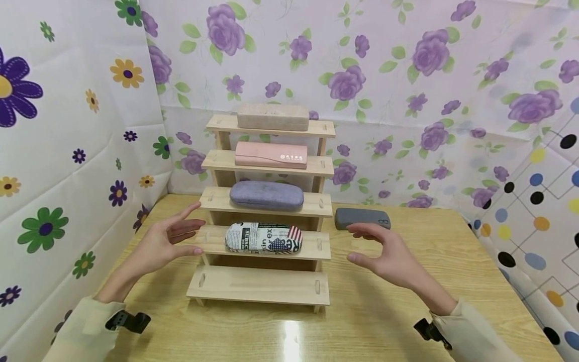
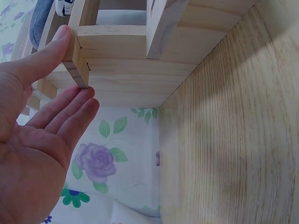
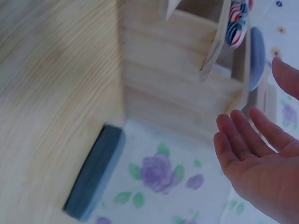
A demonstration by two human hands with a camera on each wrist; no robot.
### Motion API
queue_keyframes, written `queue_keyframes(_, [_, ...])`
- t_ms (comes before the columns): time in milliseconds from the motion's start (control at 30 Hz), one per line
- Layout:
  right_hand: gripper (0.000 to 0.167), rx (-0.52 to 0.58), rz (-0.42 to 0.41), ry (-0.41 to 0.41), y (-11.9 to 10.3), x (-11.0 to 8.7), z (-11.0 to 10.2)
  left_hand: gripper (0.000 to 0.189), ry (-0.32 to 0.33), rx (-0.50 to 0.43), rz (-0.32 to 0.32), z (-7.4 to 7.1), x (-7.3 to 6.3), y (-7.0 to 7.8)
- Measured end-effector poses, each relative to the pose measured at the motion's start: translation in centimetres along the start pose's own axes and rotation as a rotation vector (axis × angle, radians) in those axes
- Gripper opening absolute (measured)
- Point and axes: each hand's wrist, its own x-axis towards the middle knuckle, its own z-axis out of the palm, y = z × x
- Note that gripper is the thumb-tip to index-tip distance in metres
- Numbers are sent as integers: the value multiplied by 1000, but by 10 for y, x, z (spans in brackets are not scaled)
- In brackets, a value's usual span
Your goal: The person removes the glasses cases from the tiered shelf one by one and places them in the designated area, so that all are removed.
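Tabletop bears grey case, partly hidden by right hand.

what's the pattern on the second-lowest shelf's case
The case shows printed lettering, stars and stripes, clearest in the head view.

Head view faces forward, down at the stepped rack; wrist views, nearer, share it from either side!

place: sheet-walled booth | floral sheets | dotted sheet | wood-grain table
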Motion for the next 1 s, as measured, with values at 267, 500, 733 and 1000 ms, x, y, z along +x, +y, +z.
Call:
queue_keyframes(267, [60,4,-32,-9,-25,9,18,105,0,11,-2,-1,-1,1])
queue_keyframes(500, [66,-13,-13,-37,-35,20,36,105,-2,-5,-11,0,1,2])
queue_keyframes(733, [65,-11,-52,-60,-40,36,51,105,-1,-5,-3,0,1,2])
queue_keyframes(1000, [67,15,-79,-82,-40,54,67,105,-9,-44,9,-1,0,0])
